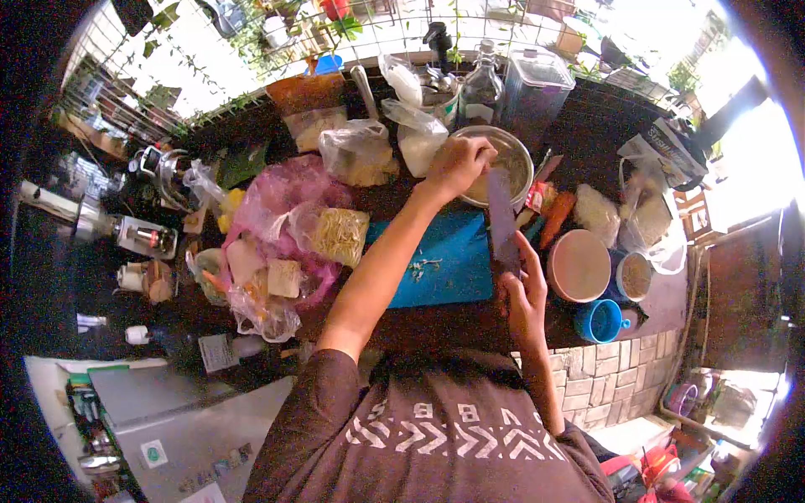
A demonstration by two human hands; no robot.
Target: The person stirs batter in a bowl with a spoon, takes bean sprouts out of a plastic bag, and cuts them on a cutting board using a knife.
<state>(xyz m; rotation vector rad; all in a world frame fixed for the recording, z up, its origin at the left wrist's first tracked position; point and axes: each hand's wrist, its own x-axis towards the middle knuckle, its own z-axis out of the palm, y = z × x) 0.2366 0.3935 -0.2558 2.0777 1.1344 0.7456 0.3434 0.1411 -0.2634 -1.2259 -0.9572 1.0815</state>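
Note:
My right hand (526, 289) is wrapped round the handle of a wide-bladed knife (501, 220), its blade pointing away from me beside the cutting board. My left hand (459, 169) is over the near left rim of a round metal bowl (521, 168), fingers drawn together near the blade's tip. Whatever those fingers hold, if anything, is hidden. Under my left forearm lies a blue cutting board (457, 281) with small pale scraps (422, 268) on it. What fills the bowl is hard to make out.
Left of the board are a pink plastic bag (277, 197), a bag of pale strands (340, 236) and a beige block (284, 278). To the right are a carrot (558, 220), a round pinkish lid (579, 266) and a blue mug (600, 322). A glass bottle (482, 88) stands behind.

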